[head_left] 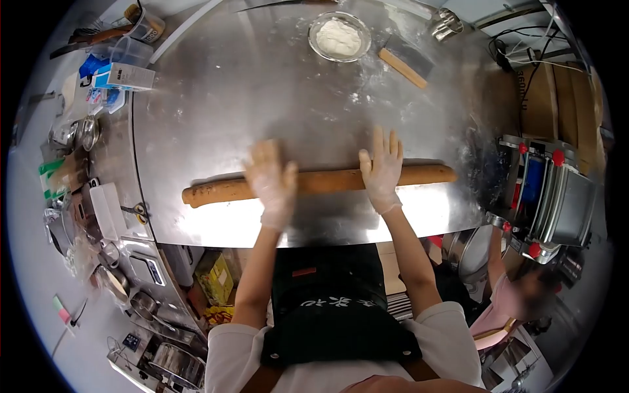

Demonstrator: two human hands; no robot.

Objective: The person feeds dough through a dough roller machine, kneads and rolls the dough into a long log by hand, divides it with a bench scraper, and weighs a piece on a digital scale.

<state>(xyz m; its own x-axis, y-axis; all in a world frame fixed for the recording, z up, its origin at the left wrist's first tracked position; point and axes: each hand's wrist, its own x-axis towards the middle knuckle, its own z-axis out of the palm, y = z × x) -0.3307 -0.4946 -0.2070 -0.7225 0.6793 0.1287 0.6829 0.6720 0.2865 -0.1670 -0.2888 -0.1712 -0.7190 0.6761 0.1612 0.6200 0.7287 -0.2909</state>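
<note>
A long brown dough log (327, 180) lies across the steel table, close to its front edge. My left hand (270, 180), in a thin clear glove, rests flat on the log left of its middle; its fingers point away from me and are slightly blurred. Farther right, my right hand (382, 171), gloved too, lies over the log with fingers stretched out. Both ends of the log stick out past my hands. Neither hand grips anything.
On the steel table (223, 105) stand a bowl of flour (339, 37) and a wooden-handled scraper (403, 67). A roller machine (547, 196) is at the right. Scissors (137, 211) and a box (124, 76) lie left. Another person (501, 295) is at lower right.
</note>
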